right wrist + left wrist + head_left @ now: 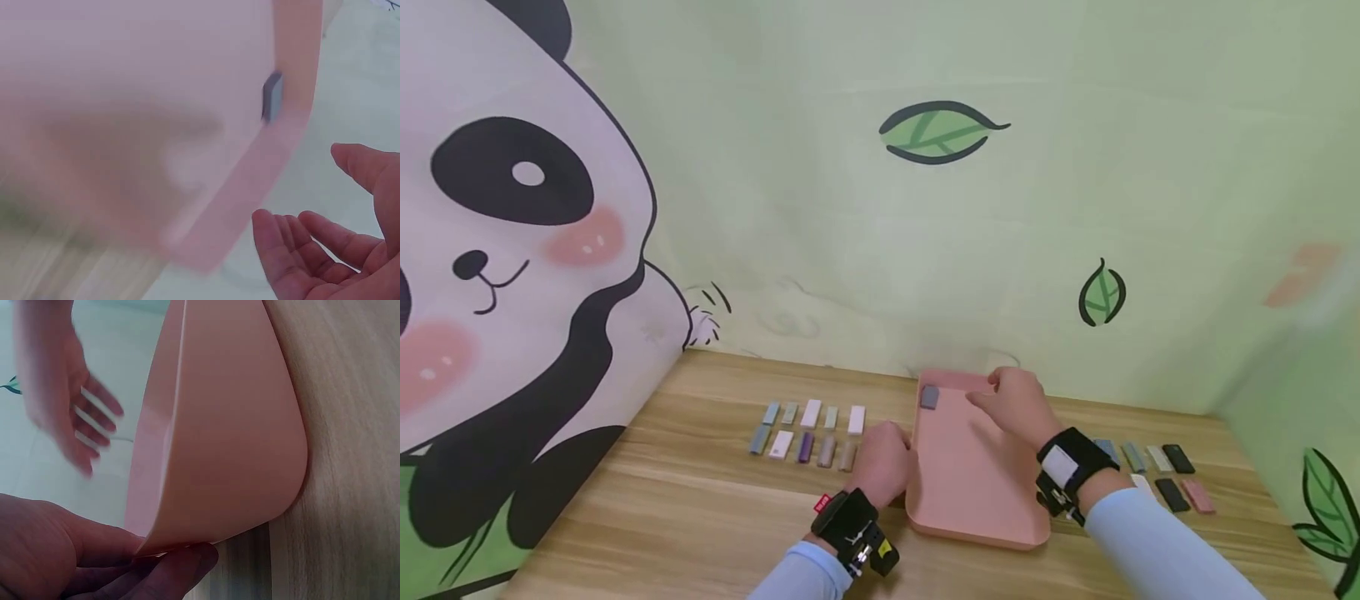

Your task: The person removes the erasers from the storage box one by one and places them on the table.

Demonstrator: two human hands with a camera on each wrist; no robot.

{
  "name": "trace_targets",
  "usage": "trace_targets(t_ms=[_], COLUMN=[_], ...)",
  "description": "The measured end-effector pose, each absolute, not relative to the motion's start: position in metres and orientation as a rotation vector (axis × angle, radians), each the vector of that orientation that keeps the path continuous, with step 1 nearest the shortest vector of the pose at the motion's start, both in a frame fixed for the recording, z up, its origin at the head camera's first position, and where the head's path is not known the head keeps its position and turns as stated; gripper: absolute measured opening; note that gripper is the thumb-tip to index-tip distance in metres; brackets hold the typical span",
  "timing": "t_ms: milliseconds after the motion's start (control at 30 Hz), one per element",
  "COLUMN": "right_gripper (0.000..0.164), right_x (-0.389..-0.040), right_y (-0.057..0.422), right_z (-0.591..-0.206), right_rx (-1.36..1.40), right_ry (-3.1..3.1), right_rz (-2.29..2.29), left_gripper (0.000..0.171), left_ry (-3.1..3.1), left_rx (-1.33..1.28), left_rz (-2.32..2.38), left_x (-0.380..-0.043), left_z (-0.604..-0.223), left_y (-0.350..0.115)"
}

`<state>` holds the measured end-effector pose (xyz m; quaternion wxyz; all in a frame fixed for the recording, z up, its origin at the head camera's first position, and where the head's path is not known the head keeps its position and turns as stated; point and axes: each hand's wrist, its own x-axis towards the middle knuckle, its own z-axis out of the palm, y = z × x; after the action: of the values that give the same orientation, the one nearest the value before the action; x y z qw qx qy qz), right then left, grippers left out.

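A shallow pink tray [977, 500] lies on the wooden table, and one small grey rectangular piece [929, 397] sits in its far left corner. My left hand [883, 462] is at the tray's left side; in the left wrist view its thumb and fingers pinch the tray wall [231, 425] at the rim. Over the tray's far right part hovers my right hand [1018, 404]. In the right wrist view, the right fingers [275, 250] and thumb stand apart with nothing between them.
Two rows of small rectangular pieces, among them a purple one [806, 447], lie left of the tray. More pieces, including a black one [1178, 458] and a pink one [1198, 496], lie to the right, partly hidden by my right wrist. A panda-printed backdrop [820, 208] rises behind the table.
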<state>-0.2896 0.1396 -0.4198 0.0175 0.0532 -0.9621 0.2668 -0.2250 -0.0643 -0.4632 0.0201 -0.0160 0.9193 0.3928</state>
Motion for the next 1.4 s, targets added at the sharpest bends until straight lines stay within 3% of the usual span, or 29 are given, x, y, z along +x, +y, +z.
trace_targets(t_ms=[67,233,400,633,833,1200,1400], right_gripper=[0.055,0.034,0.038,0.011,0.014,0.012,0.008], right_x=[-0.295,-0.310,-0.318,-0.331,-0.344,-0.347,-0.348], right_y=[0.125,0.100,0.081,0.067,0.062,0.059,0.057], right_z=[-0.424,-0.439,-0.446,-0.463,-0.481,-0.475,-0.477], right_rx=[0.150,0.109,0.126,0.120,0.155,0.122,0.319], right_ry=[-3.004,-3.029,-2.990,-2.942,-2.927,-2.957,-2.971], right_rz=[0.814,0.909,1.019,0.974,0.891,0.889,0.799], left_gripper=[0.033,0.031,0.034,0.036,0.030,0.028,0.030], left_ry=[2.829,2.817,2.874,2.867,2.841,2.886,2.882], left_rx=[-0.054,-0.031,-0.005,-0.009,-0.038,-0.060,-0.062], left_rz=[1.238,1.254,1.199,1.209,1.200,1.142,1.160], left_x=[-0.223,-0.221,-0.221,-0.221,-0.221,-0.223,-0.223], left_z=[-0.462,-0.460,-0.458,-0.461,-0.462,-0.460,-0.462], left_y=[-0.064,-0.062,-0.062,-0.063,-0.066,-0.065,-0.067])
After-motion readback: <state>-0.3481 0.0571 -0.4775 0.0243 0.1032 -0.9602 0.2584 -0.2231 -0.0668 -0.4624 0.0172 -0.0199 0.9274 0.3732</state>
